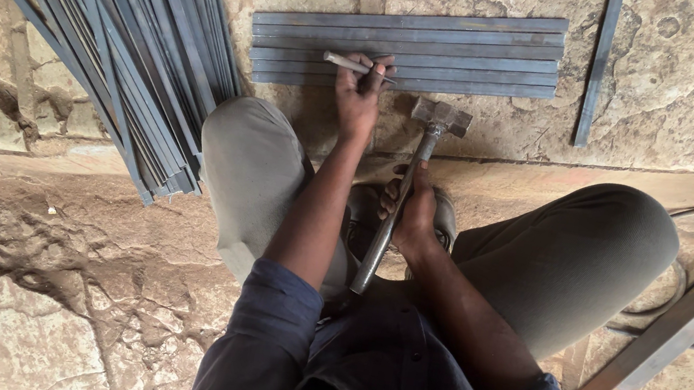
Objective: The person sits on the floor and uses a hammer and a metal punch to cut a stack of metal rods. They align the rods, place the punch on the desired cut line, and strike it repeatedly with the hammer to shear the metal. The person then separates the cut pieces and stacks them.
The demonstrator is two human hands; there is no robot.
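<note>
While left hand (359, 95) grips punch (346, 62) | right hand (414, 218) hammer (410, 177)

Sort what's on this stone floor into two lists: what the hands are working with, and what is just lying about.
In use:
- left hand holding a short metal rod
- right hand gripping the hammer
- row of flat steel strips under the rod

Lying about:
- big bundle of long strips
- single strip
- flat bar
</note>
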